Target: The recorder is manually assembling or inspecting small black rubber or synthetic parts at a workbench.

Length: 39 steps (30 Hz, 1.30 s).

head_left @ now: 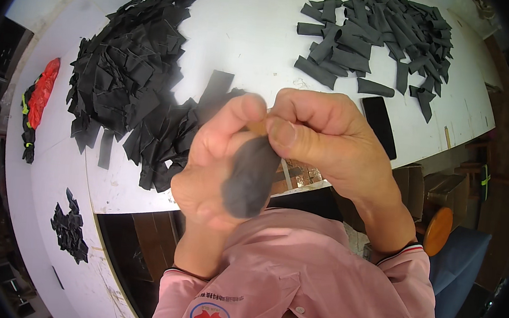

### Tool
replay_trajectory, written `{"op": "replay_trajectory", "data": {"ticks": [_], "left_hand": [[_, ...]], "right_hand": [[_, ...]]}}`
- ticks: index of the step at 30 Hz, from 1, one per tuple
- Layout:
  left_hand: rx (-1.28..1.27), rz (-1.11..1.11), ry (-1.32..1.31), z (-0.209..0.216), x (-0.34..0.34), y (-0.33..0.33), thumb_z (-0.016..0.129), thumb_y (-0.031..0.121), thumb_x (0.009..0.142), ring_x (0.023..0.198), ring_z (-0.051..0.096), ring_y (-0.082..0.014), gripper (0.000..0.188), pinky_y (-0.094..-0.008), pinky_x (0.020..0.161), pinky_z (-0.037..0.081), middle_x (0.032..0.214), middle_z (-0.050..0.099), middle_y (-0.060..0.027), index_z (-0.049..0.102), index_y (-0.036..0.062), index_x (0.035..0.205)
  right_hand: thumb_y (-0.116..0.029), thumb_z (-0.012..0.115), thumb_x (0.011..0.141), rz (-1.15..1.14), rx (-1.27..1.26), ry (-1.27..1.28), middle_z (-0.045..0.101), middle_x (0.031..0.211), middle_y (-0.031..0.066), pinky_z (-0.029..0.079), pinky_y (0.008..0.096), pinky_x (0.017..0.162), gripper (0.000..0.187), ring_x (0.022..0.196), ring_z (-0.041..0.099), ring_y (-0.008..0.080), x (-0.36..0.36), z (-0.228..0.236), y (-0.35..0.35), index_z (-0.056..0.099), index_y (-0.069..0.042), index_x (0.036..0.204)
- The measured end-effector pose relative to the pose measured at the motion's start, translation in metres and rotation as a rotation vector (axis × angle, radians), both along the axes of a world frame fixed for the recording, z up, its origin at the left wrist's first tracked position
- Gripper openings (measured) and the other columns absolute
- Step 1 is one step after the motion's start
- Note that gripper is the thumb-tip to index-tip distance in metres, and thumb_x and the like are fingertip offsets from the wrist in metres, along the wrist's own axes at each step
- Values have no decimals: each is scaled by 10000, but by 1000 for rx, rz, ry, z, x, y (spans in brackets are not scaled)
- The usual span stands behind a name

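Note:
In front of my chest, over the table's near edge, both hands are on a dark grey fabric piece (249, 180), blurred by motion. My left hand (209, 161) curls around it, with the thumb and fingers at its upper end. From the other side, my right hand (330, 126) pinches at that same upper end between thumb and bent forefinger. A small orange-brown bit (258, 126) shows between the fingertips; what it is I cannot make out. Just beyond my left hand lie loose black fabric pieces (165, 142).
A big heap of flat black pieces (126, 66) covers the white table's (247, 31) left part. Rolled grey fabric tubes (393, 32) are piled far right, near a black phone (379, 126). Farther left are a small black pile (71, 231) and a red bag (44, 92). An orange-topped stool (437, 231) stands right.

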<state>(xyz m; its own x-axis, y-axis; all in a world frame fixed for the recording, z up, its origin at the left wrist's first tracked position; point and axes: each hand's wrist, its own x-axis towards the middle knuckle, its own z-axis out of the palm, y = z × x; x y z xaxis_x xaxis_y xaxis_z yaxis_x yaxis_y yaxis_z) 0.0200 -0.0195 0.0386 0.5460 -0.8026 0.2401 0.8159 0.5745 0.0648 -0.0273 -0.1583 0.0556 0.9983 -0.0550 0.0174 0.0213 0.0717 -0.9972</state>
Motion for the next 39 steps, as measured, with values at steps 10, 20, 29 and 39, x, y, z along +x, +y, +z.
{"op": "replay_trajectory", "data": {"ticks": [10, 20, 29, 39], "left_hand": [[441, -4, 483, -61, 19, -5, 357, 43, 849, 306, 326, -47, 371, -179, 269, 271, 744, 546, -135, 373, -94, 1193], [384, 27, 495, -77, 3, 3, 381, 13, 816, 327, 300, -53, 394, -171, 310, 264, 632, 503, -93, 379, -67, 1202], [863, 581, -494, -67, -19, -9, 580, 22, 785, 366, 328, -28, 373, -162, 323, 237, 656, 540, -34, 425, -38, 1119], [1128, 882, -1272, -66, 4, -1, 607, 67, 776, 913, 519, -163, 170, -251, 813, 383, 985, 569, -97, 606, -13, 926]], "right_hand": [[-204, 547, 838, 117, 420, 270, 479, 648, -28, 313, 160, 483, 192, 534, 395, 40, 19, -78, -23, 541, -45, 731], [-144, 557, 785, 160, 401, 282, 492, 645, -24, 337, 173, 510, 123, 552, 425, 48, 17, -107, -18, 563, -48, 710], [-190, 542, 832, 233, 214, 78, 459, 644, -39, 332, 188, 528, 199, 599, 402, 40, 21, -113, -25, 533, -51, 689], [-189, 563, 821, -8, 83, 101, 487, 618, -5, 369, 209, 516, 188, 576, 446, 69, 15, -97, -23, 556, -6, 778]]}}
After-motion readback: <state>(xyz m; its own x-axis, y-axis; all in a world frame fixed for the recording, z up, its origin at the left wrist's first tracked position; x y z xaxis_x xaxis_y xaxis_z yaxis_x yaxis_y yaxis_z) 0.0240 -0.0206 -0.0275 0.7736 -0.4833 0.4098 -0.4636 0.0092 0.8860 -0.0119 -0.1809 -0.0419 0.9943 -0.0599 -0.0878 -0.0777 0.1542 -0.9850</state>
